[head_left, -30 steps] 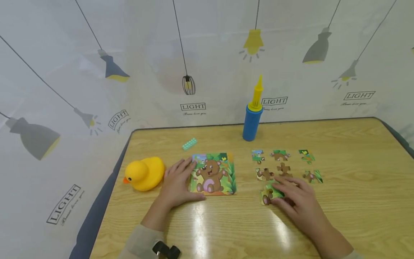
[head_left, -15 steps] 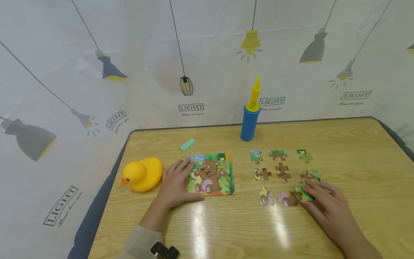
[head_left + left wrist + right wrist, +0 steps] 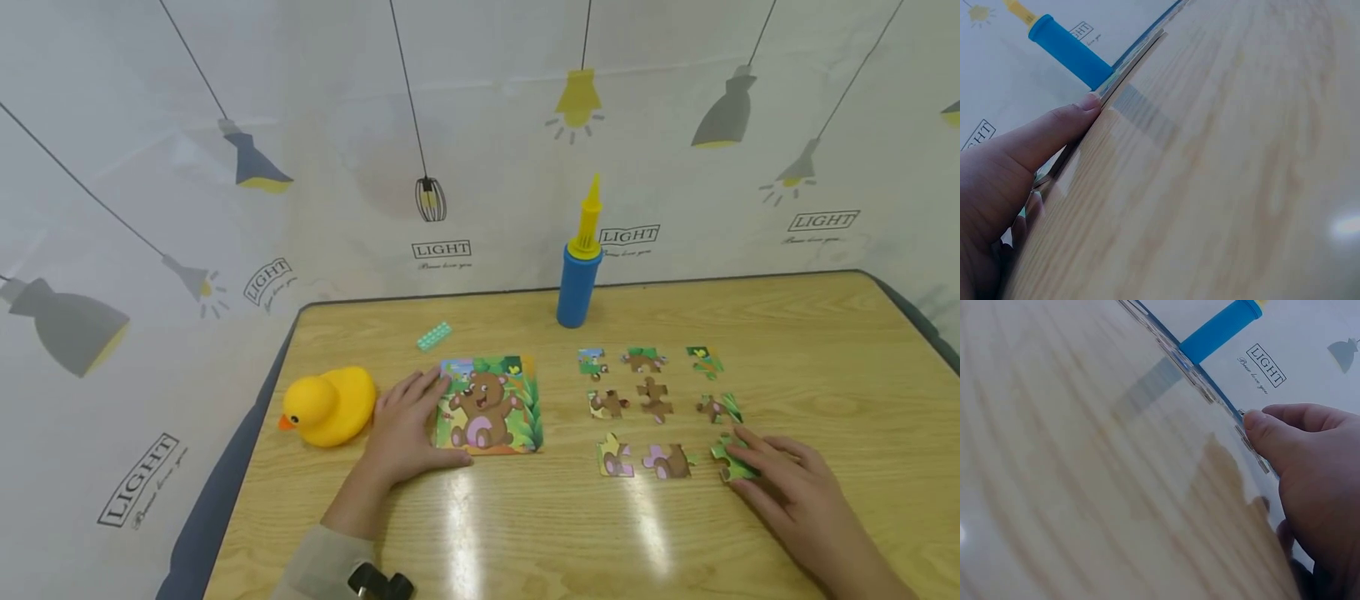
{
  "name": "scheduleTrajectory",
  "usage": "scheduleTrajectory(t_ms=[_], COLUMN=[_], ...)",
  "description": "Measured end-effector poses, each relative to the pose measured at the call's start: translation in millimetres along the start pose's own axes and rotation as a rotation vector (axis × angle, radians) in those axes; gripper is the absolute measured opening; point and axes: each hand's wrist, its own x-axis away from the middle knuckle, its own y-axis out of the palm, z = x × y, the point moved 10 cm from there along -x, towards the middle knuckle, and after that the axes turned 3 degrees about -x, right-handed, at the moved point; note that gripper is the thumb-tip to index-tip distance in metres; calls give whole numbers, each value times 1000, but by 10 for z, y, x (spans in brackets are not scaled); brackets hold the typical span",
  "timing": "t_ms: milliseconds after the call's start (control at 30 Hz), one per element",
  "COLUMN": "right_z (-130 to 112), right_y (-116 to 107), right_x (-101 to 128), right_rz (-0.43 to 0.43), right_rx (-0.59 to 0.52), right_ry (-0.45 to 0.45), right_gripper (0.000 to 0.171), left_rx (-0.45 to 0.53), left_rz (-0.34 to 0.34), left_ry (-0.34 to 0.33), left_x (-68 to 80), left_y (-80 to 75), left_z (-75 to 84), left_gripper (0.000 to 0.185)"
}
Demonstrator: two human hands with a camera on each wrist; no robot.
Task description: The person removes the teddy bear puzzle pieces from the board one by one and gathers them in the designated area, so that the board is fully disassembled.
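My left hand [image 3: 407, 429] lies at the left side of a square bear picture board [image 3: 491, 408], its fingertips on the upper left corner and its thumb along the near edge. In the left wrist view the thumb [image 3: 1054, 134] touches that edge. At the lower right of several loose jigsaw pieces, my right hand [image 3: 795, 487] pinches a green puzzle piece [image 3: 733, 460] between thumb and fingers, low at the table. Beside it to the left lies a brown and pink piece [image 3: 669, 461]. Right above it is a brown and green piece [image 3: 718, 407].
A yellow rubber duck [image 3: 330, 406] sits left of my left hand. Behind the board lies a mint studded strip [image 3: 434, 336]. A blue and yellow hand pump [image 3: 578, 283] stands upright near the table's [image 3: 795, 333] back edge, before a lamp-printed wall covering.
My right hand has moved right with the green piece, away from the brown and pink one. The lower row's other pieces now show uncovered. My left hand stays on the board.
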Motion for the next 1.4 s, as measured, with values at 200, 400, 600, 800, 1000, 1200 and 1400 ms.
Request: scheduleTrajectory(t_ms=[200,400,600,800,1000,1200,1400], right_z=[28,76,125,120,213,281,165], right_y=[-7,-14,16,50,61,-69,-246], right_x=[44,72,77,26,-20,-145,-390], right_rz=[-13,-15,-48,-29,-36,5,30], right_rx=[27,53,68,43,-63,-110,-87], right_ry=[-7,-4,46,55,124,102,18], right_gripper=[63,55,48,44,34,27,22], left_rx=[2,15,13,11,25,48,92], left_rz=[15,9,0,6,15,42,66], left_ry=[12,8,6,-4,-22,6,7], left_x=[-4,-14,-14,9,45,-19,-82], left_y=[-12,15,17,-37,-23,38,78], left_z=[19,14,21,-1,-29,-20,20], left_gripper=[128,129,129,128,128,128,124])
